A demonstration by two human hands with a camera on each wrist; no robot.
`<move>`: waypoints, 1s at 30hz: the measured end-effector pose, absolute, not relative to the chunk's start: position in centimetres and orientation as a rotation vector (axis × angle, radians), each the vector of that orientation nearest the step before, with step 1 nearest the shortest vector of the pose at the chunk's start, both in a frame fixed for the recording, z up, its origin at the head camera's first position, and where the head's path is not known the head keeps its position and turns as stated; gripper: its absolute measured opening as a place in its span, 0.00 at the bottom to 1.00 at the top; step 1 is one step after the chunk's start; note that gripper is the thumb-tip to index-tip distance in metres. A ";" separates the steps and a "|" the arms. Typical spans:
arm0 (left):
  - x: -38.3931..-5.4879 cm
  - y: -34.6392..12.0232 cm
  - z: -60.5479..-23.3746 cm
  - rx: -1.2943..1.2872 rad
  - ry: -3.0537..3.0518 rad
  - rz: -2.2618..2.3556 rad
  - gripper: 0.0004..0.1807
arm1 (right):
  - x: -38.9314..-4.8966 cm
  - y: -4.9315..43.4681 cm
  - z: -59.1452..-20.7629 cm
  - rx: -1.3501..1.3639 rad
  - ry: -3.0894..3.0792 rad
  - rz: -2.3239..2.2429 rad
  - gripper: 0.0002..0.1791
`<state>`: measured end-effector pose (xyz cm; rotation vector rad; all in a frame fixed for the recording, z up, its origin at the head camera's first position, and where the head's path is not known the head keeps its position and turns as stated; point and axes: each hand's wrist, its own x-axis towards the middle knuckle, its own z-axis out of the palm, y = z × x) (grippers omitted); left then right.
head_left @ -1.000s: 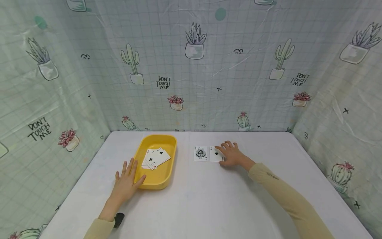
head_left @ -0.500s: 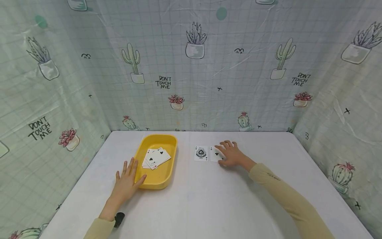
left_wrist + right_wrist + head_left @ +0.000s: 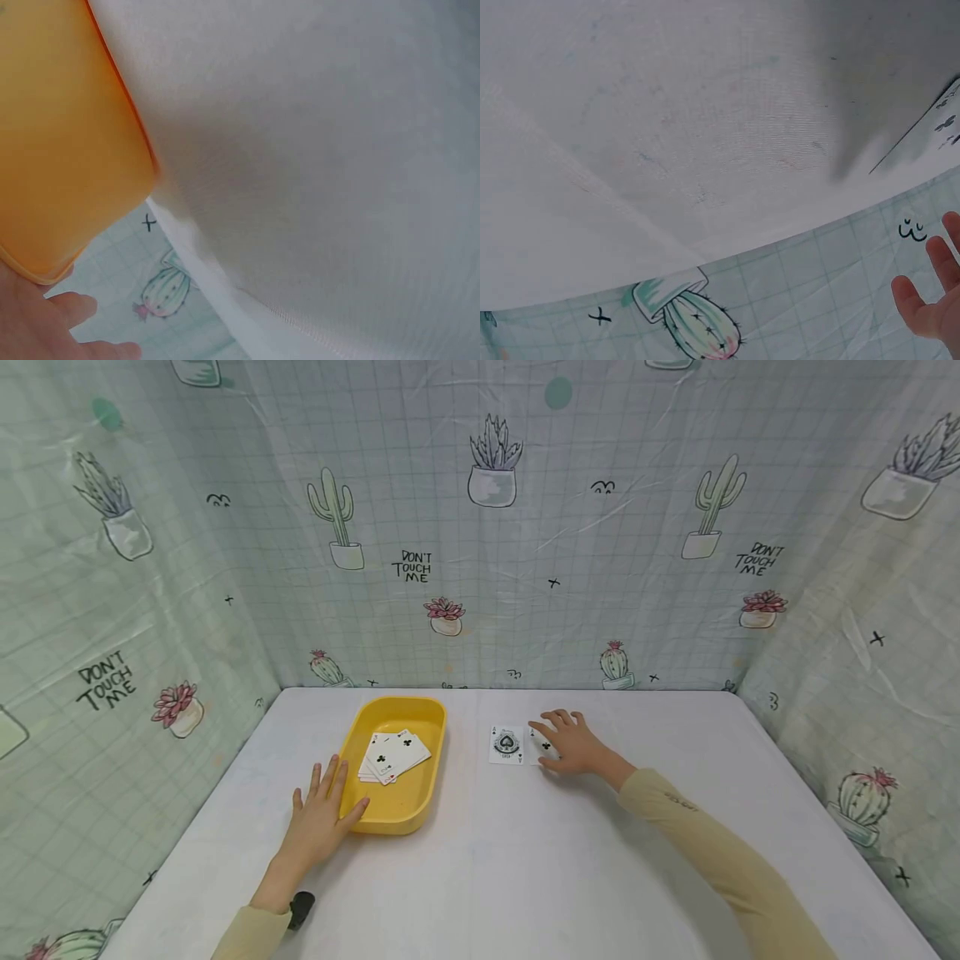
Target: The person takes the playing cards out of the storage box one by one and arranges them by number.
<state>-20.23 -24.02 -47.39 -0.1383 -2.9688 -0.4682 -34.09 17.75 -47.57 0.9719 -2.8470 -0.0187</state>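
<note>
My left hand (image 3: 317,822) rests at the left rim of a yellow tray (image 3: 399,820), its fingers straight and spread. In the left wrist view the tray's side (image 3: 71,142) comes down to the hand (image 3: 30,322). Several white playing cards (image 3: 395,756) lie overlapping inside the tray. Right of it, an ace of spades (image 3: 507,745) lies flat on the table. Beside that card is an ace of clubs (image 3: 545,745), partly covered by my right hand (image 3: 577,749). The right hand's fingers are spread and slightly bent, pinching nothing that I can see.
A white table (image 3: 480,877) spreads around the tray and cards. Patterned cloth (image 3: 487,543) hangs behind it and along both sides. A black band (image 3: 302,910) is at the left wrist.
My right hand has shifted a little to the left over the ace of clubs, covering more of its right side. The left hand, tray and cards stay put.
</note>
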 end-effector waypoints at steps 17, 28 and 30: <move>-20.2 -24.0 -47.5 -0.139 -2.968 -0.455 0.43 | -33.7 14.7 -46.1 1.076 -2.774 0.079 0.35; -20.2 -24.1 -47.6 -0.144 -2.969 -0.457 0.44 | -33.6 11.9 -45.1 1.138 -2.739 0.053 0.35; -20.2 -24.1 -47.6 -0.144 -2.967 -0.455 0.43 | -33.6 11.4 -44.9 1.144 -2.746 0.044 0.35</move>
